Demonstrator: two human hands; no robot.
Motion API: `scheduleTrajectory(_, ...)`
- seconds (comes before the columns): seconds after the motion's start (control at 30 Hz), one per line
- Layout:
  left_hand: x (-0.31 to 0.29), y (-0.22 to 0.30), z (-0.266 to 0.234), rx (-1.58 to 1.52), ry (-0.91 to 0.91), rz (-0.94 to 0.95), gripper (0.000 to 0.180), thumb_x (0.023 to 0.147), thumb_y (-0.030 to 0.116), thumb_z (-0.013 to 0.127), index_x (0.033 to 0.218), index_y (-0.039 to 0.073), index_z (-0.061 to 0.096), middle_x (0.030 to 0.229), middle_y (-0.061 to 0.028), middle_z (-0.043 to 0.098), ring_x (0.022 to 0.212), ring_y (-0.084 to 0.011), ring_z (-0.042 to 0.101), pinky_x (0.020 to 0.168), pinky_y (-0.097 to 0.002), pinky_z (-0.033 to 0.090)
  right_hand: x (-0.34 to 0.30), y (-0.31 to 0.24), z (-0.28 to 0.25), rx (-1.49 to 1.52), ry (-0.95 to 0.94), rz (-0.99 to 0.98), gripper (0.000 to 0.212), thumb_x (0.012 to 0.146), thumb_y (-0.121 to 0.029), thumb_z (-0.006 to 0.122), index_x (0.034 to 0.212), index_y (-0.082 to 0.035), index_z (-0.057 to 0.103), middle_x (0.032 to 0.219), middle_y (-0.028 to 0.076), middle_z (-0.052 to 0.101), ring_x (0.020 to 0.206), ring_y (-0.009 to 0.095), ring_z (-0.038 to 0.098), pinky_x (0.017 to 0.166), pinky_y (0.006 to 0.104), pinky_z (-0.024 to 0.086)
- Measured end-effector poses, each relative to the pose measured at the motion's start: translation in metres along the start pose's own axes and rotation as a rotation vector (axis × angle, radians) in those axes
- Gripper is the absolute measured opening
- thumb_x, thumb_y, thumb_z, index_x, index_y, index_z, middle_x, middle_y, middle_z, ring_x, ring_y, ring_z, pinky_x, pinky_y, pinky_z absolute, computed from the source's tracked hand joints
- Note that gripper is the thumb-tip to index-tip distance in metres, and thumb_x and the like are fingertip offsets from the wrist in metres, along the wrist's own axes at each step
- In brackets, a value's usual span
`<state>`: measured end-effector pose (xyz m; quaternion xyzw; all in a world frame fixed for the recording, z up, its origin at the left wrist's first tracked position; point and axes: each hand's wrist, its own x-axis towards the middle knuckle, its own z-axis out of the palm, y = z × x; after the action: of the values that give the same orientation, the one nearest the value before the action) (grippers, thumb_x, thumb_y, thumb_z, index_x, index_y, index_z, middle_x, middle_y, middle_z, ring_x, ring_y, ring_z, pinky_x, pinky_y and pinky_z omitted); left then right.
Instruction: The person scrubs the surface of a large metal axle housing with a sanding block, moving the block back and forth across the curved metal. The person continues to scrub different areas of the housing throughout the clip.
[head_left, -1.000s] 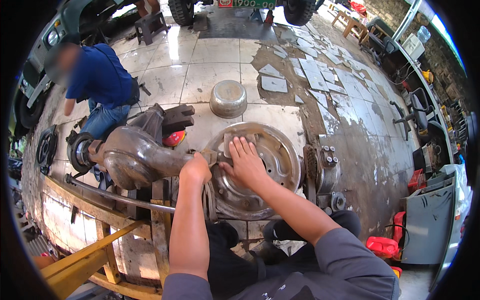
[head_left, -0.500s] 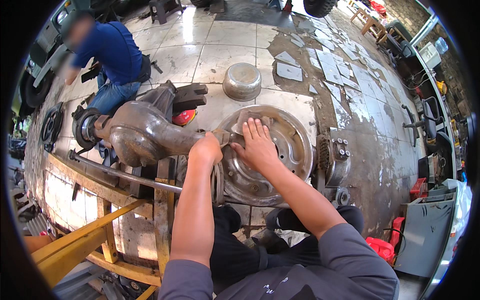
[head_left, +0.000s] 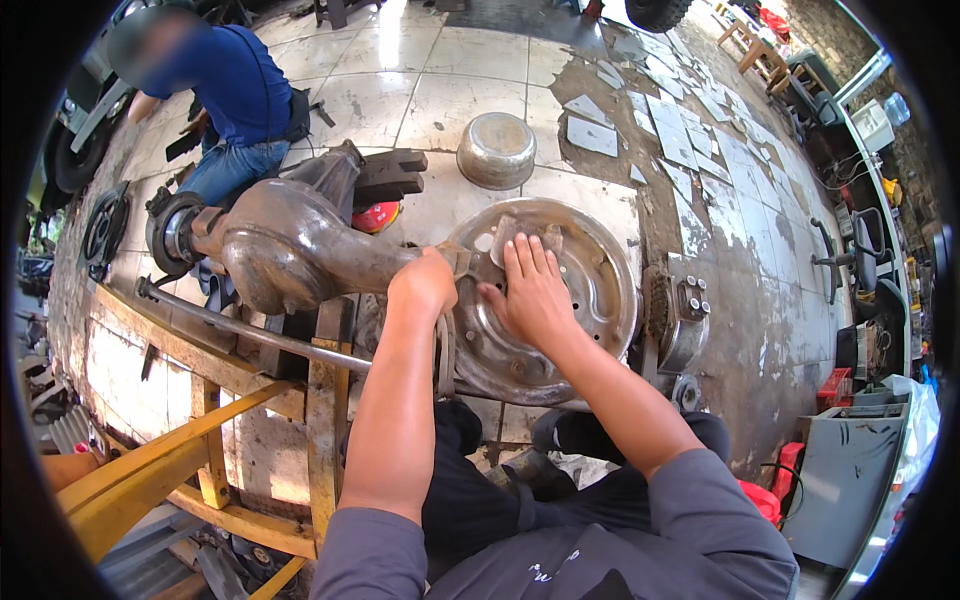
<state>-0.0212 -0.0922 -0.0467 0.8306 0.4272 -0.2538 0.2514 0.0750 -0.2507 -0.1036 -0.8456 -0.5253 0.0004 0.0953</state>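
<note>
A round, dished metal backing plate (head_left: pixel 610 250) lies in front of me, beside the end of a heavy axle housing (head_left: pixel 285 250). My right hand (head_left: pixel 533 295) rests flat on it with fingers stretched. Beneath those fingers, a thin grey-brown sheet (head_left: pixel 508 232) presses against the plate; its material is unclear. My left hand (head_left: pixel 424 285) is closed at the housing's tube end, next to the plate's left rim. What its curled fingers grip is hidden underneath.
A metal drum (head_left: pixel 497 150) stands beyond the plate. Left are a yellow frame (head_left: pixel 170 470), a long rod (head_left: pixel 250 335) and a crouching person in blue (head_left: pixel 235 90). A bolted hub part (head_left: pixel 685 315) sits right of the plate. Broken tiles (head_left: pixel 670 130) lie farther off.
My right hand has slid slightly toward me over the plate with the sheet. My left hand keeps its place at the tube end. The whole view has shifted a little.
</note>
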Motion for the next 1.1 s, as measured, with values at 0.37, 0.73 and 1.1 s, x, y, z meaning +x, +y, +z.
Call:
scheduleTrajectory(0.37, 0.001, -0.005, 0.005, -0.033, 0.016, 0.008, 0.06, 0.083, 0.006, 0.065, 0.138, -0.005, 0.044, 0.125, -0.024, 0.065, 0.119, -0.0345, 0.063, 0.097, -0.0419, 0.052, -0.003, 0.037, -0.033, 0.192, -0.023, -0.052, 0.039, 0.098, -0.029, 0.058, 0.123, 0.0, 0.062, 0.122, 0.023, 0.066, 0.114, 0.035, 0.064, 0.098, 0.0443, 0.05)
scheduleTrajectory(0.73, 0.007, -0.002, 0.006, -0.043, 0.002, -0.006, 0.059, 0.084, 0.01, 0.067, 0.137, -0.002, 0.045, 0.127, -0.0211, 0.065, 0.118, -0.0317, 0.065, 0.095, -0.04, 0.054, 0.001, 0.031, -0.056, 0.234, 0.161, -0.073, 0.021, 0.094, -0.02, 0.062, 0.103, -0.002, 0.066, 0.122, 0.022, 0.065, 0.101, 0.04, 0.067, 0.087, 0.0453, 0.054)
scheduleTrajectory(1.1, -0.009, 0.001, -0.008, -0.096, -0.061, -0.035, 0.07, 0.082, 0.003, 0.061, 0.146, -0.005, 0.035, 0.129, -0.0269, 0.061, 0.121, -0.0375, 0.061, 0.098, -0.0447, 0.052, 0.024, 0.007, -0.002, -0.058, -0.016, -0.013, 0.071, 0.099, -0.051, 0.05, 0.147, 0.0, 0.04, 0.153, 0.023, 0.039, 0.143, 0.038, 0.035, 0.116, 0.0501, 0.03)
